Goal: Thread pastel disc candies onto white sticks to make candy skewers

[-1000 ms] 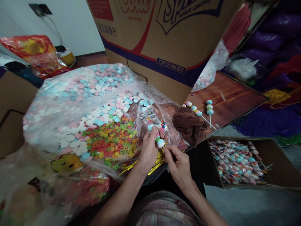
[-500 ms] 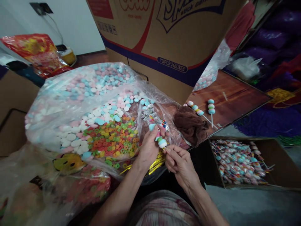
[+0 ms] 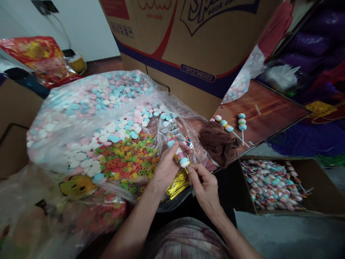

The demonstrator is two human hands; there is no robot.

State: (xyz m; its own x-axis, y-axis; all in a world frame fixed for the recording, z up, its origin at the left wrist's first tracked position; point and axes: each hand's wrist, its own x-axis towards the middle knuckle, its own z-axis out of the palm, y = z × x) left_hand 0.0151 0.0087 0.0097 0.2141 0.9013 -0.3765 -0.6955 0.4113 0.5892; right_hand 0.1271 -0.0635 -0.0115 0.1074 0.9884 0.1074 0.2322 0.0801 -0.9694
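Observation:
My left hand (image 3: pixel 166 166) is closed around a candy stick (image 3: pixel 182 158), a row of pastel pieces that appears to sit inside a clear printed wrapper. At the candy's lower end, the fingertips of my right hand (image 3: pixel 204 182) pinch together; a thin gold strip seems to show there, partly hidden by the fingers. Just below lies a bunch of gold twist ties (image 3: pixel 176 185). Printed clear wrappers (image 3: pixel 169 128) lie beyond my left hand. To the left, a big clear plastic bag holds pastel candy discs (image 3: pixel 107 127) and small ring candies (image 3: pixel 132 158).
A large cardboard carton (image 3: pixel 172 64) stands behind. Brown cloth (image 3: pixel 218 144) and several unwrapped candy sticks (image 3: pixel 242 122) lie on the table at right. Lower right, an open box (image 3: pixel 320 187) holds many wrapped candy sticks (image 3: pixel 275 185). A red snack bag (image 3: pixel 40 59) is at back left.
The candy stick has turned and shifted slightly left in my left hand, and printed wrapping now shows over it. My right fingertips stay at its lower end.

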